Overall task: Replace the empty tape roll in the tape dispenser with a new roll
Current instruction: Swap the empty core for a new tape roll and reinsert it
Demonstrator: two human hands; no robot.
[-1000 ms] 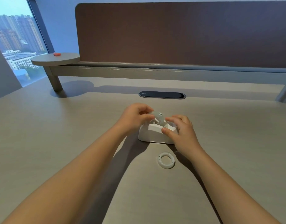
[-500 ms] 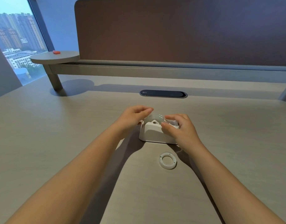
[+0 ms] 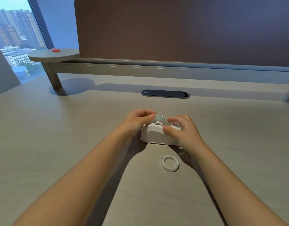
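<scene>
Fingers (image 3: 150, 117) of left hand (image 3: 137, 121) pinched on the new tape roll (image 3: 161, 119), seated in the top of the white tape dispenser (image 3: 154, 134). Right hand (image 3: 183, 131) clamps the dispenser's right end: thumb on the near side wall, other fingers over the top. Dispenser sits mid-tabletop (image 3: 59, 136). Empty white core ring (image 3: 170, 163) lies flat nearer the camera, just beside the right wrist, apart from the dispenser.

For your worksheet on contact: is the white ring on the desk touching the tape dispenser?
Apart. The head view shows bare desk between the white ring and the tape dispenser.
</scene>
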